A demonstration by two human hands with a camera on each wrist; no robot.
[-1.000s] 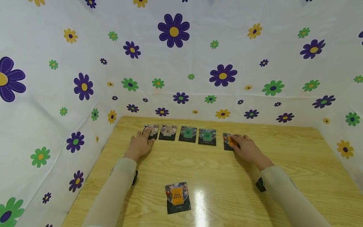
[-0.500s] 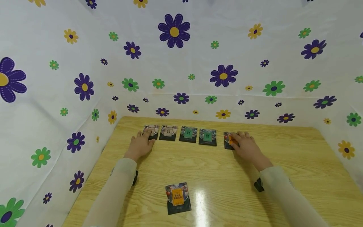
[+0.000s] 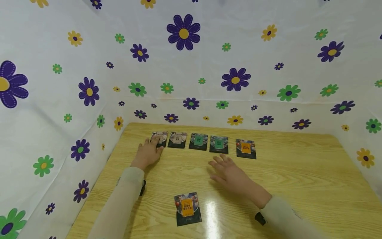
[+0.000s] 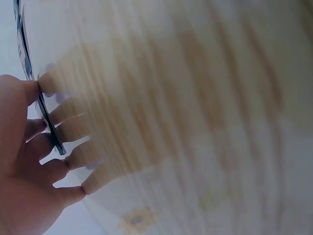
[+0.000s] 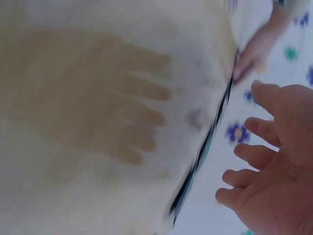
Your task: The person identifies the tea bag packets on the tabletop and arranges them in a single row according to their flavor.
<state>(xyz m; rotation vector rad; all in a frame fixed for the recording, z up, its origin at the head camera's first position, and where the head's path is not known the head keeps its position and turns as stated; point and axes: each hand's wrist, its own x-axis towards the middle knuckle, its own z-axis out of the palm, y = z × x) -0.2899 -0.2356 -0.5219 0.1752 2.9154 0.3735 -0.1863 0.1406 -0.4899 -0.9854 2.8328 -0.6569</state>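
Observation:
My left hand (image 3: 147, 155) rests on the leftmost pale-labelled flat packet (image 3: 162, 143), partly covering it; in the left wrist view its fingertips touch the surface around that packet's edge. To the right lie another pale-labelled packet (image 3: 177, 144), two green-labelled packets (image 3: 198, 146) and an orange-labelled packet (image 3: 246, 155), all flat in a row. My right hand (image 3: 232, 174) is in front of the row, fingers spread and holding nothing; the right wrist view shows it above the tabletop. A second orange-labelled packet (image 3: 188, 219) lies nearer to me, apart from the row.
The wood-grain table (image 3: 298, 166) is glossy and reflects a bright light near the front packet. White flower-printed cloth (image 3: 203, 66) walls it in at the back and sides. A dark strap (image 3: 260, 218) shows at my right wrist.
My right hand has let go of the orange-labelled packet at the row's right end and moved left and toward me, uncovering it. My left hand stays on the leftmost packet.

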